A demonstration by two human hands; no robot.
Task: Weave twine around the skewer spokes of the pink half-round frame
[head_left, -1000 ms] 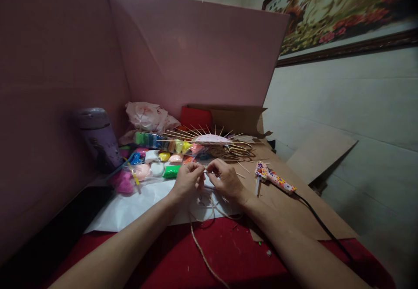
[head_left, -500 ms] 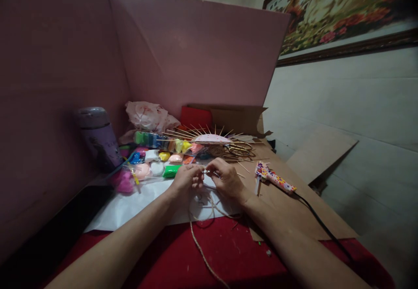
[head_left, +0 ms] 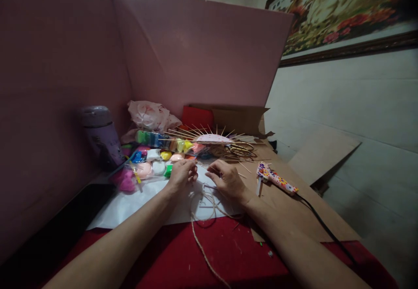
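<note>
My left hand (head_left: pixel 183 175) is over the white paper with its fingers loosely bent, and I see nothing held in it. Across a small gap, my right hand (head_left: pixel 225 179) has thumb and forefinger apart, with nothing visible between them. Below and between the hands, a length of twine (head_left: pixel 195 232) lies in loose loops on the paper (head_left: pixel 133 206), its tail running down over the red cloth. Beyond the hands rests a pale half-round piece (head_left: pixel 214 138) with thin wooden sticks fanning out from it.
Bagged coloured clay (head_left: pixel 158 168) lies to the left, beside a purple bottle (head_left: pixel 103 143). At right, a flower-patterned glue gun (head_left: pixel 276 179) with a black cord rests on cardboard (head_left: pixel 303 219). A coil of twine (head_left: pixel 240 150) sits behind the hands.
My hands, which were together with fingertips meeting at the twine, have moved apart. The twine there has dropped onto the paper. The view has shifted slightly.
</note>
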